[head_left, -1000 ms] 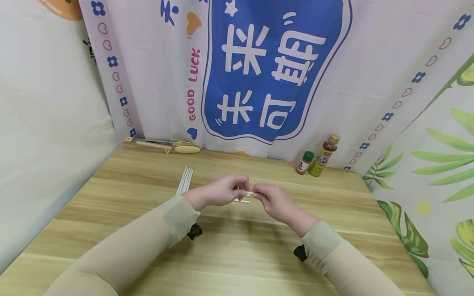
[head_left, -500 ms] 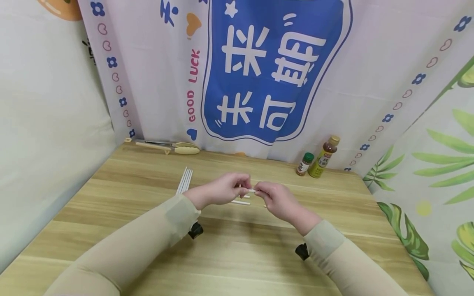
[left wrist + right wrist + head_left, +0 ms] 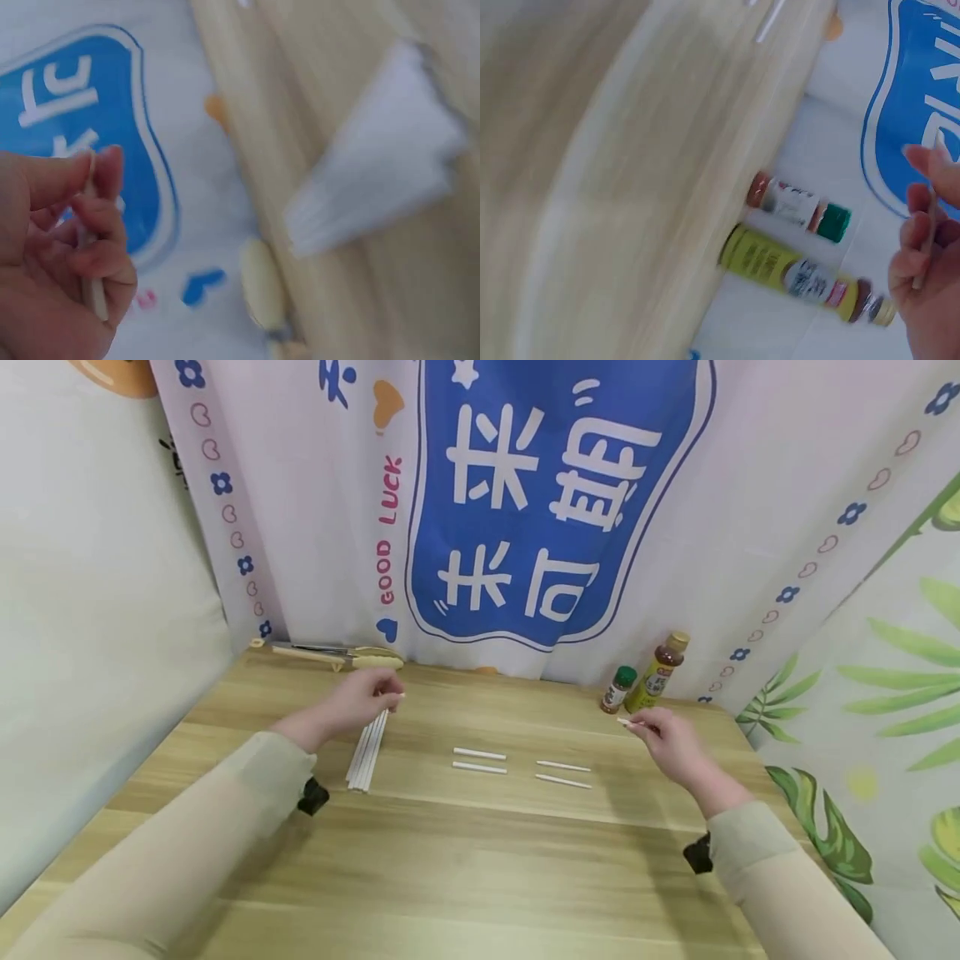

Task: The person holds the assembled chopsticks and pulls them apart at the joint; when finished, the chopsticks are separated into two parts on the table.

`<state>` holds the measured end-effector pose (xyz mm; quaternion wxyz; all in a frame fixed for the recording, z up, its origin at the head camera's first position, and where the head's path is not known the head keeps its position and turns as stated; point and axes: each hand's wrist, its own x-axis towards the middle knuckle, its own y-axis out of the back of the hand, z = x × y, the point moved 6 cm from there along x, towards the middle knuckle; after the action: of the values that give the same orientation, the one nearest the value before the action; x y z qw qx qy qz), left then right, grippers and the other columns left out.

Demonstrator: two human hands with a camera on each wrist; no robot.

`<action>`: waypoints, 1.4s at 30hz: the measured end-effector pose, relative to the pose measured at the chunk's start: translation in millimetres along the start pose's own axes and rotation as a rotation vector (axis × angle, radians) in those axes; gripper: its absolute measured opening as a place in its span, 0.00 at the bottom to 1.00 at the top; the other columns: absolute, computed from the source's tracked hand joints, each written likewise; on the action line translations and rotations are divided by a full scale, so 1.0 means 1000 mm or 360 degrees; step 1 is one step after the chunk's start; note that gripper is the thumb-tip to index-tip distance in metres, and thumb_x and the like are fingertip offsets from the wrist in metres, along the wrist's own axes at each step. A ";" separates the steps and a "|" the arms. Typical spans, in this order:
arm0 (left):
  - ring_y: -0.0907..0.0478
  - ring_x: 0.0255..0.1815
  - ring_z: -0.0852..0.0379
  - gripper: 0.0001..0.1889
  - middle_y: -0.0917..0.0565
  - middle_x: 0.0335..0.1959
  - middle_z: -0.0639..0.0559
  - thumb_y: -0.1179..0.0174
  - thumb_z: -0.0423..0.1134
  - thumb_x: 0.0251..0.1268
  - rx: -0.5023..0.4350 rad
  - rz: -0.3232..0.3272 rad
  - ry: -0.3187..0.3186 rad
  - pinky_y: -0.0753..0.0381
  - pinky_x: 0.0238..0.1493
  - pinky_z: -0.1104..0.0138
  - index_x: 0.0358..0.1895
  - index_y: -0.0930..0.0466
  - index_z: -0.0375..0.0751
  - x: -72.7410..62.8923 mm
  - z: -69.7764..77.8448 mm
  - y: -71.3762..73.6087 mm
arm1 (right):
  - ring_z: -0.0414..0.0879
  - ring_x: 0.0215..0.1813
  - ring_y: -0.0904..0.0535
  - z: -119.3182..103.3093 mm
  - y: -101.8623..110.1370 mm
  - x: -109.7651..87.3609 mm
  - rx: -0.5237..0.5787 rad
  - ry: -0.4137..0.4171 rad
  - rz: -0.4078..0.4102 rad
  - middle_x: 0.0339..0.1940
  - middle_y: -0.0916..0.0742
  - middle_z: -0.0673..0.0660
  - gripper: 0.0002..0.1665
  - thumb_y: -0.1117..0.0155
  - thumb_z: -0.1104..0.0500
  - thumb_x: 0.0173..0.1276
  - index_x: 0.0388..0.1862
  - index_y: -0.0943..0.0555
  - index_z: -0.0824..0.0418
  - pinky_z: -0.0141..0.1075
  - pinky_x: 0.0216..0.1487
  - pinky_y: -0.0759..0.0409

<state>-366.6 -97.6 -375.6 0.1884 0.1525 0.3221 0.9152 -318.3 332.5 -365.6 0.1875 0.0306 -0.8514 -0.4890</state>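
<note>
My left hand (image 3: 358,700) hovers over the far end of a fanned row of long white sticks (image 3: 367,756). Its thumb and fingers pinch a short white stick piece (image 3: 95,296), which runs down along the palm in the left wrist view. Off to the right, my right hand (image 3: 671,745) grips another short white stick piece (image 3: 928,251), raised in front of the bottles. Between the hands, two short blunt pieces (image 3: 480,753) lie side by side on the wooden table (image 3: 480,877). Just right of them lie two more short pieces (image 3: 563,766) with narrowed left ends.
At the back right stand a small green-capped jar (image 3: 618,690) and a taller yellow-labelled bottle (image 3: 658,672). Tongs (image 3: 375,657) with pale tips lie along the back left edge, near my left hand. A printed cloth (image 3: 322,527) hangs behind the table.
My hands were together at the middle, both on one white stick. They have parted, each with a short piece: the left toward the row of sticks, the right toward the bottles.
</note>
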 end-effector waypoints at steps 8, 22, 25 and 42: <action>0.21 0.37 0.53 0.09 0.18 0.36 0.46 0.43 0.25 0.67 0.0123 -0.0263 -0.0008 0.21 0.42 0.61 0.47 0.18 0.32 0.048 0.029 -0.061 | 0.55 0.44 0.22 -0.023 -0.051 0.026 0.0014 0.0052 -0.0248 0.42 0.17 0.62 0.11 0.44 0.72 0.71 0.49 0.18 0.71 0.51 0.47 0.23; 0.26 0.29 0.58 0.07 0.22 0.24 0.57 0.34 0.33 0.62 0.0547 -0.0437 -0.0112 0.26 0.37 0.65 0.26 0.18 0.42 0.086 0.031 -0.138 | 0.47 0.34 0.26 -0.019 -0.109 0.044 -0.0004 -0.0120 -0.0500 0.29 0.21 0.53 0.06 0.36 0.69 0.67 0.32 0.20 0.60 0.42 0.38 0.26; 0.27 0.30 0.58 0.09 0.22 0.24 0.58 0.33 0.32 0.60 0.0620 -0.0435 -0.0144 0.26 0.38 0.65 0.23 0.20 0.45 0.088 0.027 -0.144 | 0.47 0.33 0.27 -0.014 -0.115 0.044 0.0004 -0.0149 -0.0511 0.28 0.22 0.53 0.07 0.35 0.68 0.66 0.31 0.21 0.59 0.41 0.37 0.28; 0.24 0.35 0.56 0.02 0.20 0.31 0.53 0.35 0.31 0.63 0.0301 -0.0334 -0.0062 0.24 0.42 0.62 0.37 0.16 0.37 0.078 0.029 -0.127 | 0.47 0.33 0.26 -0.008 -0.116 0.044 0.0007 -0.0183 -0.0480 0.26 0.20 0.51 0.11 0.33 0.71 0.63 0.26 0.22 0.58 0.41 0.38 0.26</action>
<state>-392.8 44.2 -423.4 0.2741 0.1528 0.4174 0.8528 -371.0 255.1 -447.0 0.0628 0.1306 -0.8475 -0.5107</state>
